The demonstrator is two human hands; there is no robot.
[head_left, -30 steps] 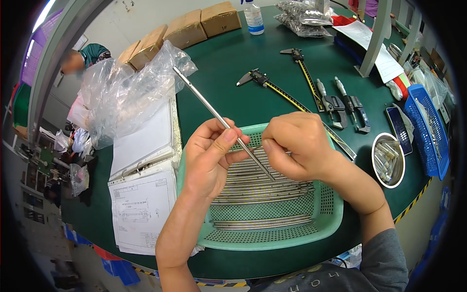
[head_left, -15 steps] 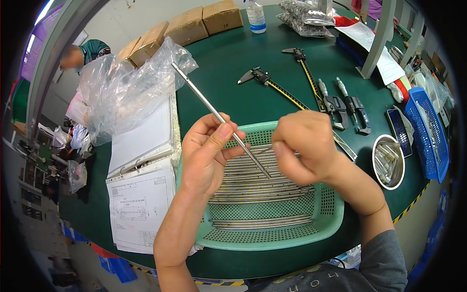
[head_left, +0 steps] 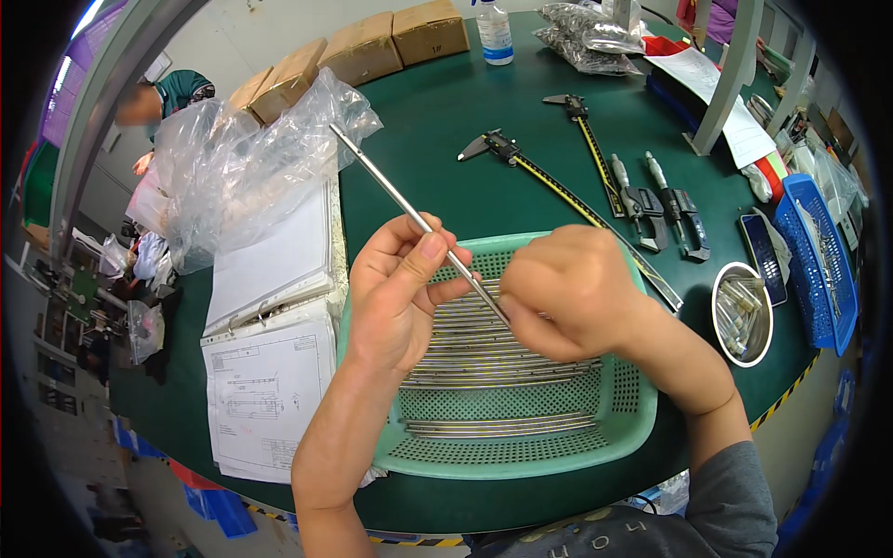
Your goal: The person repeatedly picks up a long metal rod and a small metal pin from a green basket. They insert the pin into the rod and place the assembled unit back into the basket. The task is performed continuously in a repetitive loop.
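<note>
Green covers the table (head_left: pixel 409 121) from top centre round to the right edge of the frame, with striped tape (head_left: pixel 789 389) along its rim at lower right. Just left of centre I have the left hand (head_left: pixel 395 293) closed to a pinch on one steel rod (head_left: pixel 379 179), which slants from upper left down to mid-frame. The right hand (head_left: pixel 572 293), right of centre, is curled in like a loose fist against the rod's lower end; from this view I cannot tell whether it grips anything. Under both hands, at lower centre, sits a pale green basket (head_left: pixel 521 467) with more rods (head_left: pixel 502 425) lying lengthwise in it. Left of it I see an open binder (head_left: pixel 270 256), a drawing (head_left: pixel 256 409) on its lower page, and crumpled clear plastic (head_left: pixel 251 163) over its top. Boxes (head_left: pixel 361 58) line the wall at upper left of centre, then a spray bottle (head_left: pixel 495 37) and grey bags (head_left: pixel 591 39) at the top. Right of centre lie two calipers (head_left: pixel 503 147) and two micrometers (head_left: pixel 684 209); farther right, I find a metal dish (head_left: pixel 764 325) of small pieces, a phone (head_left: pixel 761 256) and a blue basket (head_left: pixel 822 321). A grey post (head_left: pixel 730 88) stands at upper right. At upper left, a person in a dark green top (head_left: pixel 181 91) leans in beyond the plastic.
</note>
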